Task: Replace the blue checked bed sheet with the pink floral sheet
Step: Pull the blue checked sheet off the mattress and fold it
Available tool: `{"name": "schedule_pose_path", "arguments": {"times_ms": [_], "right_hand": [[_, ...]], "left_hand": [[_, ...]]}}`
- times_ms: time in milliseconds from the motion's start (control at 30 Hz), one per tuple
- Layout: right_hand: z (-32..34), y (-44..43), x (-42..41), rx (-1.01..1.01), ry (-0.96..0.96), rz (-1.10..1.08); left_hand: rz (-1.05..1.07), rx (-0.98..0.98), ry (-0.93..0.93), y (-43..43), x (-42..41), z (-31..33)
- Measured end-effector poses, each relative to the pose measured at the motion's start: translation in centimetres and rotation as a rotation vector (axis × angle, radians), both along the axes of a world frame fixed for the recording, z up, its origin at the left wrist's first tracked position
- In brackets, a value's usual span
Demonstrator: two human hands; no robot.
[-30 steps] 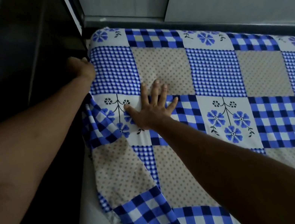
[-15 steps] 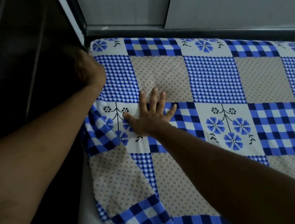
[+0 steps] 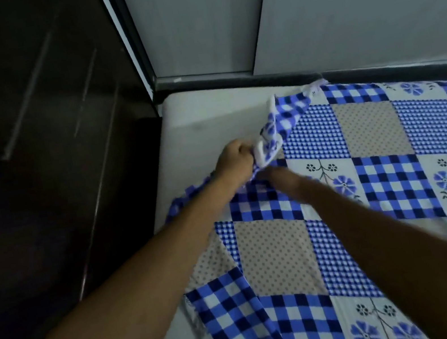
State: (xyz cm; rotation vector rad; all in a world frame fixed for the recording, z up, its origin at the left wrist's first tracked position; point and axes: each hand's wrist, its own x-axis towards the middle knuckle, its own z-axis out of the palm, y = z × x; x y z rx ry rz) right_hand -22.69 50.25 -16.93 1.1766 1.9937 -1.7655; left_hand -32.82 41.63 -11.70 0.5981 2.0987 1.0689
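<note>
Room: two grey wall panels (image 3: 335, 0) meet behind the bed, with a dark rail (image 3: 230, 80) running along their base. A dark wardrobe (image 3: 32, 143) with long vertical handles stands tight against the left side of the bed and closes off that side.

Bed: the mattress (image 3: 201, 119) lies bare and pale at its far left corner and along its left edge.

Sheet: the blue checked bed sheet (image 3: 381, 171) covers the rest of the mattress to the right and toward the viewer. Its patchwork shows blue checks, dotted beige squares and blue flower panels. Its far left corner is lifted off the mattress and drawn inward into a bunch. Its left edge is folded over on itself, loose and wrinkled.

Hands: the left hand (image 3: 235, 164) is a fist clamped on the bunched corner of the sheet. The right hand (image 3: 284, 181) is on the sheet just beside the left hand and below the bunch. It is blurred, and its grip cannot be determined.
</note>
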Motion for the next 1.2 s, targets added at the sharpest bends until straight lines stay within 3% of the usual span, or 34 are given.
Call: {"name": "schedule_pose_path", "arguments": {"times_ms": [133, 267, 333, 400, 467, 533, 633, 800, 900, 1000, 1133, 1200], "right_hand": [[-1.3, -7.2, 11.2, 0.203, -0.007, 0.267], [-2.5, -16.0, 21.3, 0.416, -0.124, 0.432], [-2.5, -18.8, 23.8, 0.466, -0.165, 0.483], [-1.7, -20.7, 25.2, 0.451, -0.153, 0.393], [-0.9, -21.9, 25.9, 0.459, -0.108, 0.274], [0.1, -22.9, 26.4, 0.525, -0.112, 0.210], [1.4, -24.3, 28.0, 0.561, -0.135, 0.177], [2.4, -27.5, 32.2, 0.389, -0.327, 0.460], [2.0, -29.6, 34.7, 0.333, -0.394, 0.461], [1.6, -30.0, 35.5, 0.303, -0.364, 0.289], [1.3, -26.9, 35.1, 0.327, -0.197, -0.066], [2.0, -25.1, 34.8, 0.413, -0.039, -0.044]], "left_hand": [[-0.136, -0.218, 0.113, -7.7, 4.0, -3.1], [-0.402, -0.133, 0.395, -14.9, 5.6, -4.5], [-0.401, -0.103, 0.499, -17.2, 6.3, -4.3], [-0.300, -0.120, 0.552, -19.1, 7.8, -3.8], [-0.180, -0.181, 0.548, -21.4, 10.0, -4.5], [-0.039, -0.362, 0.475, -23.6, 12.8, -5.3], [0.258, -0.518, 0.121, -25.8, 17.6, -5.6], [0.211, -0.655, -0.044, -26.8, 23.6, -5.3], [0.135, -0.749, -0.054, -26.2, 24.9, -5.5], [0.168, -0.754, -0.022, -25.2, 25.0, -5.5], [0.238, -0.690, 0.119, -24.1, 24.9, -5.1], [0.280, -0.675, 0.197, -23.4, 24.8, -4.9]]}}
